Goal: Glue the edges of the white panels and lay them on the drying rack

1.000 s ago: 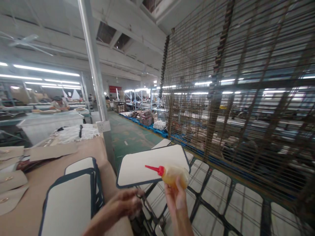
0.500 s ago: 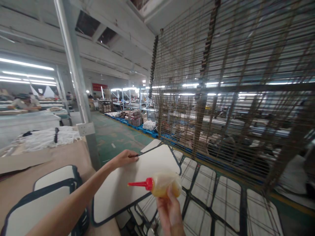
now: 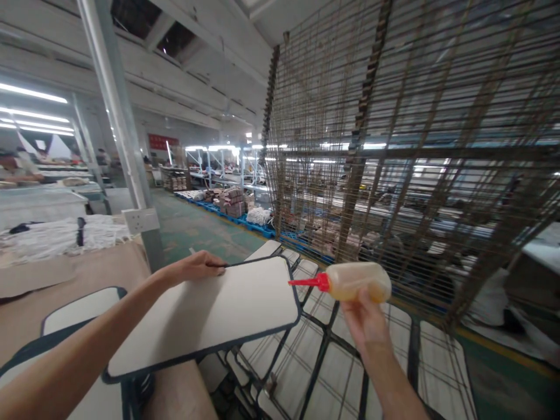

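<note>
A white rounded panel with a dark edge [image 3: 245, 303] is gripped at its far edge by my left hand [image 3: 199, 266], fingers closed over the rim. The panel is held tilted, its left part above the table. My right hand [image 3: 365, 318] is wrapped round a squeeze bottle [image 3: 359, 281] of yellowish liquid with a red nozzle. The bottle lies nearly level in the grip; its nozzle tip points left, by the panel's right edge. Similar dark-edged panels [image 3: 81, 309] lie on the brown table [image 3: 170, 391] under my left arm.
Many more dark-edged panels lie on a wire rack [image 3: 326, 344] at the lower right. Wire mesh racks [image 3: 324, 134] rise upright behind it. A metal post with a socket box [image 3: 142, 220] stands at left. White cloth strips [image 3: 56, 239] lie on the table. Green floor [image 3: 201, 224] runs beyond.
My right hand has moved the bottle right and up, so it is off the panel's face. The panel and my left hand have shifted left in view, and the camera has turned right.
</note>
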### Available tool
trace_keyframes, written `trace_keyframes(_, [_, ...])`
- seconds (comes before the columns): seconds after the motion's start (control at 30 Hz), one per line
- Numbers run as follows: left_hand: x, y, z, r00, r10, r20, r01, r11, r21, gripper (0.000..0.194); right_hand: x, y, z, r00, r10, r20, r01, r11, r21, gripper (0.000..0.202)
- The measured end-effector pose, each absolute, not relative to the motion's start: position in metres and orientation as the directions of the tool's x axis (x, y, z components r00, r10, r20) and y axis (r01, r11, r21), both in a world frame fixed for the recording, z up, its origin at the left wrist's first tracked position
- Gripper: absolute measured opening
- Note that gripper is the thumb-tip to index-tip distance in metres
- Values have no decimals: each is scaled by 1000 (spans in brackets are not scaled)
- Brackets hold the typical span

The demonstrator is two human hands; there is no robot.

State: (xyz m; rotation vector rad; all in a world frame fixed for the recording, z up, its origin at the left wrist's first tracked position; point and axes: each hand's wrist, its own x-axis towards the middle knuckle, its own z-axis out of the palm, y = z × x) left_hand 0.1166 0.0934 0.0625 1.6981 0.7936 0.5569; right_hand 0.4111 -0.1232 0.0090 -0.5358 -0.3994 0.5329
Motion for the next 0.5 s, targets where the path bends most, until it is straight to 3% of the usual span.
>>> trace_keyframes(0.17, [114,81,79,846,502,-179,321,-214,923,27,434,-118,29,743,555,374,-205,721,-662,58])
trace_keyframes(0.3, [115,68,94,857,465,-222,338,-183,923,30,440,-119,34,702,587,404,-191,701,-687,53])
trace_keyframes(0.5, [114,63,99,876,426,-225,312,-146,939,19,444,-123,40,657,624,424,-180,676,-715,42])
